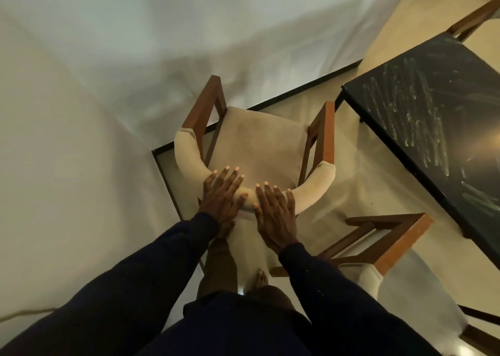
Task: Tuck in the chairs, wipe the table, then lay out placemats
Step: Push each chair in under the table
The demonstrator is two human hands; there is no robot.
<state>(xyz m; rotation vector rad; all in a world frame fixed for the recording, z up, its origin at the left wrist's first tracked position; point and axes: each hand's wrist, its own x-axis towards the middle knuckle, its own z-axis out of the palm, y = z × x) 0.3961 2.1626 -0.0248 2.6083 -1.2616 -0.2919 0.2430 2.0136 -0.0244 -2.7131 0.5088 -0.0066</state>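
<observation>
A wooden armchair with a beige seat and a curved padded backrest stands below me, facing the wall corner. My left hand lies on the top of the backrest with its fingers straight and spread. My right hand rests beside it on the same backrest, fingers straight. The black table, smeared with pale chalky streaks, stands to the right, apart from this chair. No cloth or placemats are in view.
A second wooden chair stands at the lower right beside the table. A third chair's frame shows at the top right. White walls meet in a corner just beyond the chair. My bare feet stand behind it.
</observation>
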